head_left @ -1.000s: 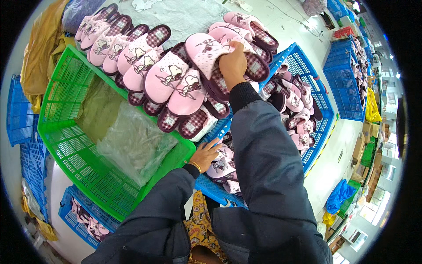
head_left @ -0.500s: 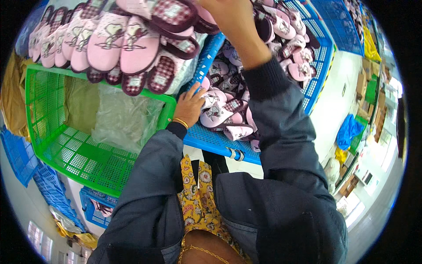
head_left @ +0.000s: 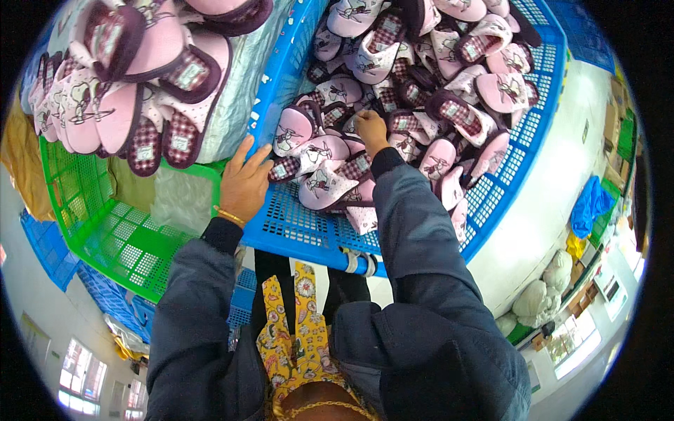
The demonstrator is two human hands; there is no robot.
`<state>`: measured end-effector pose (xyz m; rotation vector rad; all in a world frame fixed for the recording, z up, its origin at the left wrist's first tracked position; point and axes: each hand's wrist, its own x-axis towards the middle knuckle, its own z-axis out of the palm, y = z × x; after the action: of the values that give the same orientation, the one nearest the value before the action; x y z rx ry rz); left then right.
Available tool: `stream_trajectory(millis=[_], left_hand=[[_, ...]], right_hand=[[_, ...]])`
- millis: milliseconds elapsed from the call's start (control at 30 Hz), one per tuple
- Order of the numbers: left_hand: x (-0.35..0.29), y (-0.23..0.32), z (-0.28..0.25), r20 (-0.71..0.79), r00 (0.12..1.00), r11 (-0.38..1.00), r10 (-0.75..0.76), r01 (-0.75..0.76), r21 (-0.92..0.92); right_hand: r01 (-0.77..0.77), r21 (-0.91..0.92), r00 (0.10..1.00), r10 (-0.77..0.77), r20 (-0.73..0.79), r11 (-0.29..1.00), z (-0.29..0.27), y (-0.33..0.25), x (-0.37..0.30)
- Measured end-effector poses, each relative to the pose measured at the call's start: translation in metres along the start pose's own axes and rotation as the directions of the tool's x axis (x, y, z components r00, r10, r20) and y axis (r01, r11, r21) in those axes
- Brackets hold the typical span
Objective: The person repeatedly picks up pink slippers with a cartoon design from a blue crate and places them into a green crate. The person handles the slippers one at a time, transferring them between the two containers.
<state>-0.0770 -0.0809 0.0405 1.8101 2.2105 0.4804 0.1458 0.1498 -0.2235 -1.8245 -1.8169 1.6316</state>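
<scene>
My right hand [head_left: 371, 131] reaches into a big blue plastic basket [head_left: 316, 238] heaped with slippers. Its fingers are bent together at the edge of a slipper [head_left: 351, 126], partly hidden in the pile. The slippers are pink with a printed cartoon figure, dark trim and plaid insoles. On the basket's left rim lies my left hand [head_left: 244, 184], fingers apart and holding nothing. To its left, more pink slippers [head_left: 126, 116] are stacked in rows above a green crate [head_left: 105, 245], some soles overhanging it.
Clear plastic film [head_left: 186, 200] lies in the green crate. Silvery wrapping [head_left: 242, 84] lies between the stacked slippers and the blue basket. Farther right across the floor are a blue bag [head_left: 590, 207], pale sacks [head_left: 540, 298] and cardboard boxes [head_left: 616, 147].
My right hand has come down from the stacked slippers at the upper left into the basket's pile. My left hand stays on the rim, while the whole view has shifted toward the basket.
</scene>
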Motion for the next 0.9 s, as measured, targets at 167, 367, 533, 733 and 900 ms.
stream_trajectory(millis=[167, 367, 533, 733, 900], left_hand=[[0.001, 0.005, -0.004, 0.034, 0.999, 0.999, -0.019, 0.017, 0.046], [-0.005, 0.004, 0.001, 0.063, 0.996, 0.994, -0.069, 0.064, 0.083], [0.003, 0.005, 0.002, 0.095, 0.993, 0.990, -0.076, 0.064, 0.122], [-0.005, 0.006, 0.007, 0.063, 0.996, 0.981, -0.066, 0.053, 0.186], [-0.004, 0.006, 0.004, 0.078, 0.993, 0.983, -0.088, 0.074, 0.166]], right_hand=[[0.208, -0.561, 0.978, -0.153, 0.144, 0.801, -0.002, -0.007, 0.043], [0.406, -0.606, 0.901, -0.187, 0.392, 0.684, 0.050, -0.003, 0.089], [0.433, -0.821, 0.896, -0.073, 0.439, 0.373, 0.096, 0.020, 0.118], [0.435, -0.812, 0.873, 0.037, 0.486, 0.390, 0.112, 0.023, 0.129], [0.436, -0.828, 0.887, -0.011, 0.462, 0.352, 0.119, 0.017, 0.127]])
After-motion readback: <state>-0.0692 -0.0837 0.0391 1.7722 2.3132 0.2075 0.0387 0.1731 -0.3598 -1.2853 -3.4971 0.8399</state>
